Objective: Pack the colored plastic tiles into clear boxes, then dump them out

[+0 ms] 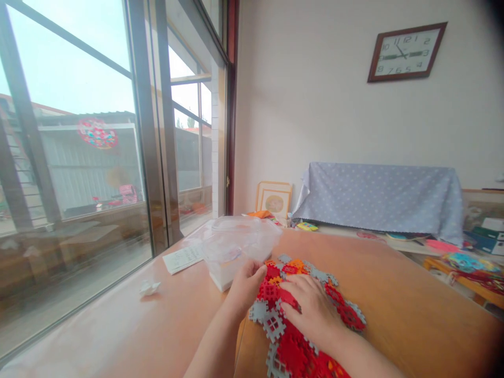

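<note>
Right now the right hand (311,307) is lying flat and released, palm down with its fingers loosely spread, on a sheet of interlocking tiles (293,349) in red, grey and orange. The sheet is resting on the wooden table (413,315), running from the near edge toward the middle, close to the table's left edge. The left hand (244,286) is curling at the sheet's far left corner, its thumb touching a red tile; its fingers are tucked out of sight, so I cannot tell whether they are gripping anything. Just beyond that hand a clear plastic container (236,244) is sitting, touching or nearly touching the knuckles. A printed paper slip (183,258) is lying to the container's left, and a crumpled scrap (149,287) is lying nearer the window (79,157). Past the far edge, a dotted cloth (381,197) is draping over something, a framed picture (274,198) is leaning on the wall, and a wall clock (405,51) is hanging above.
</note>
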